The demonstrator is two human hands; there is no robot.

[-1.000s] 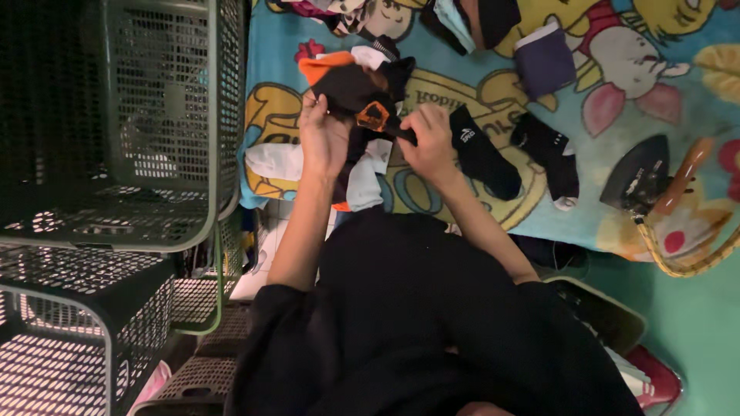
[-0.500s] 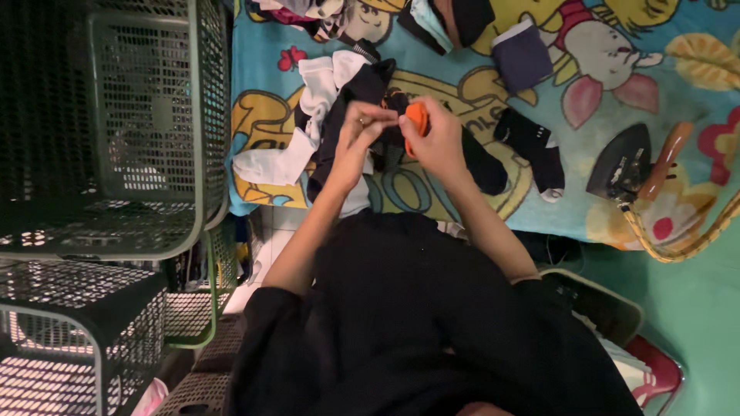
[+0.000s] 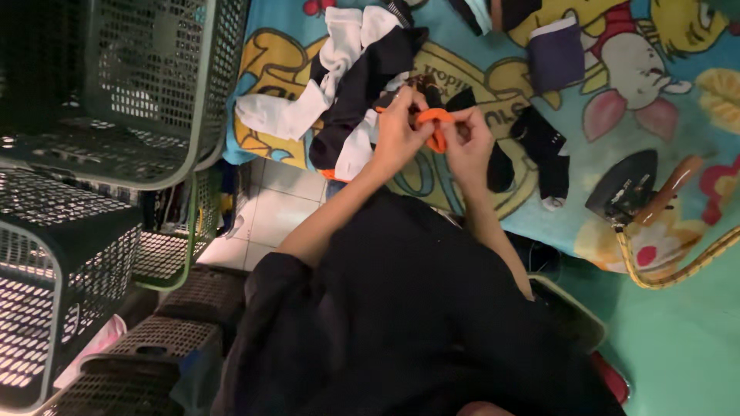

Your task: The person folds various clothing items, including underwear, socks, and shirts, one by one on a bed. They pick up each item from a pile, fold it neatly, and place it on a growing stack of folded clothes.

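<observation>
Both hands meet over a cartoon-print blanket [image 3: 678, 100]. My left hand [image 3: 399, 132] and my right hand [image 3: 470, 142] pinch the same orange and black sock [image 3: 433, 122] between them, its orange cuff stretched across my fingers. Just beyond my left hand lies a heap of white and black socks [image 3: 351, 85]. A pair of black socks [image 3: 543, 146] lies flat to the right of my right hand.
Green mesh laundry baskets [image 3: 146, 85] stand stacked at the left, with dark baskets [image 3: 54, 254] below them. A folded dark navy cloth [image 3: 556, 54] lies at the top right. A clothes iron [image 3: 624, 185] with a braided cord [image 3: 678, 266] rests at the blanket's right edge.
My hands drew closer together and bunched the orange and black sock between them. The view has shifted, so the sock heap and blanket sit lower and more central.
</observation>
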